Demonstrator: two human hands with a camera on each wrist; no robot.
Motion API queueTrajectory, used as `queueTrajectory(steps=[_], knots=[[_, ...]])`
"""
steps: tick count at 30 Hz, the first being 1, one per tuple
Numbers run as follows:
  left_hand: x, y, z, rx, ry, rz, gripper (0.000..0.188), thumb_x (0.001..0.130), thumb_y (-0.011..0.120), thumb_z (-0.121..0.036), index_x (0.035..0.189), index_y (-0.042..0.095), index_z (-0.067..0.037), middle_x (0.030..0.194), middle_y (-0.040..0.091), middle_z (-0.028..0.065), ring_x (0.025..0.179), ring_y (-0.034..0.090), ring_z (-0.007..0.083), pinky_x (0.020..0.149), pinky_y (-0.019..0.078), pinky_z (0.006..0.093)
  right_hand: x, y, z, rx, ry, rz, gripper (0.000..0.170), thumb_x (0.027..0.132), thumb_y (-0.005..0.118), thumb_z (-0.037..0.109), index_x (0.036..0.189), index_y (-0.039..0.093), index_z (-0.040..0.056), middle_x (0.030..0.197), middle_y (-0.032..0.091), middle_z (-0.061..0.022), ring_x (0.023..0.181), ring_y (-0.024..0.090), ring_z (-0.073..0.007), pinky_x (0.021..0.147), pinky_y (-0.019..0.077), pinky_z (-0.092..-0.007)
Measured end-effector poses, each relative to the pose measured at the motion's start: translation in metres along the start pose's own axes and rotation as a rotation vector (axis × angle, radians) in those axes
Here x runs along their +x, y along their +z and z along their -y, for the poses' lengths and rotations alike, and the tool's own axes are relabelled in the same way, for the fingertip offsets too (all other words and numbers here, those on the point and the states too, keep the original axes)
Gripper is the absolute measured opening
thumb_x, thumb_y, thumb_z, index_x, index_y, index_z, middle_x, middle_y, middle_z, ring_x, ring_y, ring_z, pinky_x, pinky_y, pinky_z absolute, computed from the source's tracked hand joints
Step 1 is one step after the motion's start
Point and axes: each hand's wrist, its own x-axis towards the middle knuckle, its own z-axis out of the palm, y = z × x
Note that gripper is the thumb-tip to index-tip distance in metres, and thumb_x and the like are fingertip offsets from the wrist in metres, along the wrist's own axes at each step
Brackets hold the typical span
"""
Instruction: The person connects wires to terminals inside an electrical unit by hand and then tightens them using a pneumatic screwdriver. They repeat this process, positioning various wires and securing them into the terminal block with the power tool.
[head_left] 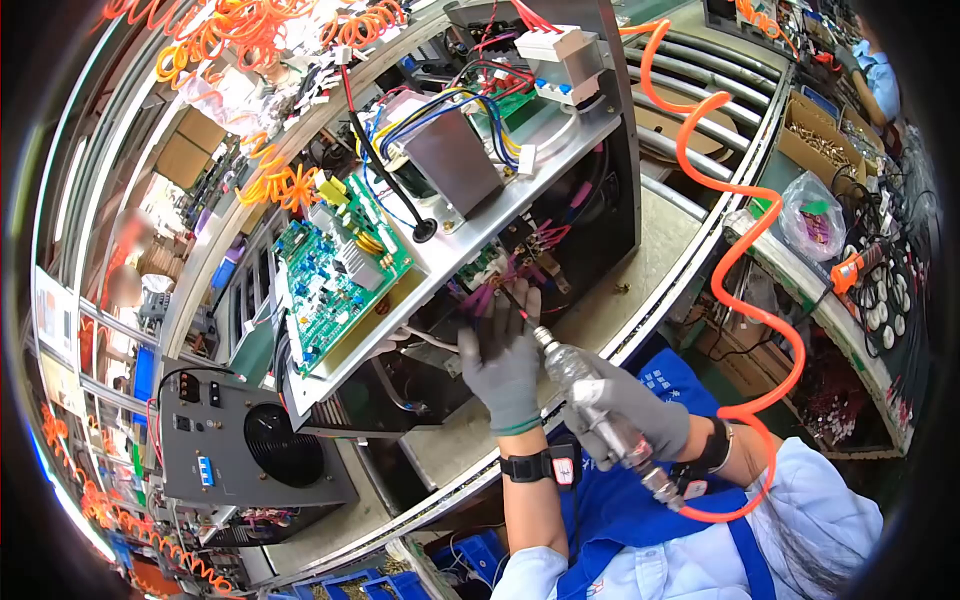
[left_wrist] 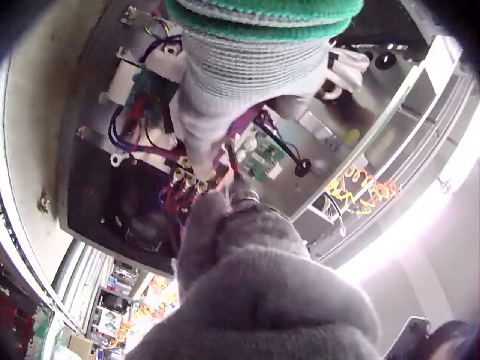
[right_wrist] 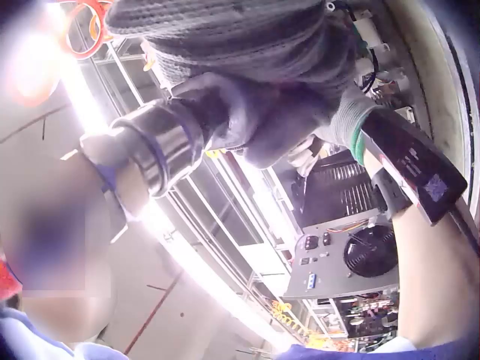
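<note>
- Silver, cylindrical air screwdriver: in the right hand, grey glove, fingers curled round the body. We see its thin bit angled into the open metal chassis, close to the left fingertips.
- Left hand: grey glove, green cuff, fingers spread, thumb apart, tips at the purple wires. We can't tell if a wire sits between them.
- On the chassis: green circuit board, plus a grey metal block with blue, yellow and black leads beside it.
- Red-orange coiled hose loops beside the right forearm.
- Further out: grey box with a round black grille, roller conveyor, small brass-coloured parts in a carton.
- Risks, our judgement: bit slips off its seat and jabs a left fingertip, since both are so close; spinning bit winds up a loose wire or glove fibre; hose drag tilts the driver; crowded wiring hides a badly seated terminal.
- Writing: white characters on the blue apron, too small for us. Red-edged wrist label, mark unclear. Black wrist unit has a square code and tiny print. No brand we can read.
</note>
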Motion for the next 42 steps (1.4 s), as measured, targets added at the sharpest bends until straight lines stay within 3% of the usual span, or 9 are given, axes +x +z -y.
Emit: queueTrajectory(steps=[1,4,12,23,27,31,33,35,42], knots=[[0.003,-0.001,0.000,0.000,0.005,0.003,0.060,0.089,0.061,-0.037,0.129,0.047,0.005,0.134,0.047,0.0225,0.132,0.038,0.0416,0.115,0.0261,0.0555,-0.001,-0.005,0.000,0.017,0.023,-0.020,0.061,0.087,0.058,0.025,0.140,0.031,0.0108,0.076,0.058,-0.0100,0.044,0.055,-0.0174,0.036,0.0480,-0.0319],[0.014,-0.002,0.009,-0.050,0.027,-0.361,0.030,0.094,0.058,-0.019,0.113,0.058,0.004,0.112,0.064,0.0159,0.105,0.062,0.0273,0.094,0.0528,0.0438,-0.009,-0.006,0.012,0.031,0.038,0.022,0.057,0.087,0.059,0.026,0.136,0.034,0.0105,0.077,0.058,-0.0095,0.045,0.056,-0.0167,0.037,0.0487,-0.0303],[0.007,-0.011,0.013,0.228,-0.010,-0.420,0.030,0.091,0.063,-0.028,0.115,0.061,-0.010,0.113,0.064,0.0018,0.099,0.058,0.0159,0.080,0.0462,0.0311,-0.021,-0.020,0.027,0.006,0.103,0.010,0.059,0.084,0.062,0.031,0.131,0.037,0.0059,0.080,0.058,-0.0104,0.048,0.056,-0.0162,0.039,0.0477,-0.0280],[0.008,-0.023,0.016,0.142,0.051,-0.435,0.032,0.093,0.061,-0.029,0.118,0.059,-0.009,0.111,0.063,0.0068,0.095,0.060,0.0198,0.077,0.0508,0.0327,-0.012,-0.034,0.037,-0.064,0.135,0.032,0.062,0.083,0.062,0.028,0.133,0.036,0.0053,0.077,0.057,-0.0113,0.047,0.057,-0.0161,0.038,0.0474,-0.0281],[0.011,-0.022,0.015,0.159,0.066,-0.450,0.031,0.093,0.062,-0.030,0.115,0.060,-0.009,0.105,0.065,0.0064,0.087,0.061,0.0185,0.074,0.0533,0.0322,-0.007,-0.043,0.036,-0.132,0.132,0.105,0.057,0.085,0.060,0.039,0.128,0.043,0.0057,0.077,0.056,-0.0106,0.046,0.052,-0.0159,0.040,0.0465,-0.0303],[0.011,-0.015,0.013,0.183,0.062,-0.483,0.033,0.093,0.063,-0.031,0.116,0.060,-0.006,0.104,0.065,0.0063,0.084,0.060,0.0173,0.071,0.0532,0.0308,-0.007,-0.051,0.019,0.358,0.224,0.166,0.056,0.086,0.055,0.044,0.126,0.046,0.0065,0.073,0.052,-0.0084,0.046,0.048,-0.0142,0.037,0.0408,-0.0304],[0.012,-0.019,0.013,0.192,0.065,-0.461,0.035,0.093,0.063,-0.030,0.116,0.059,-0.003,0.105,0.065,0.0074,0.086,0.061,0.0169,0.070,0.0531,0.0288,-0.008,-0.030,0.020,0.079,0.138,0.060,0.055,0.084,0.058,0.037,0.128,0.044,0.0080,0.074,0.053,-0.0093,0.045,0.051,-0.0157,0.038,0.0438,-0.0309],[0.012,-0.028,0.014,0.162,0.063,-0.393,0.034,0.094,0.061,-0.029,0.116,0.059,-0.003,0.105,0.066,0.0097,0.088,0.061,0.0187,0.070,0.0516,0.0300,0.001,-0.031,0.011,-0.336,0.010,-0.016,0.076,0.082,0.063,0.020,0.146,0.025,0.0071,0.078,0.057,-0.0113,0.049,0.059,-0.0185,0.041,0.0487,-0.0308],[0.015,-0.019,0.013,0.224,0.105,-0.428,0.039,0.096,0.058,-0.031,0.118,0.056,0.002,0.107,0.066,0.0161,0.090,0.066,0.0307,0.069,0.0541,0.0361,0.000,-0.015,0.011,-0.213,0.065,-0.044,0.078,0.082,0.063,0.013,0.147,0.021,0.0073,0.083,0.058,-0.0109,0.048,0.059,-0.0182,0.041,0.0486,-0.0296]])
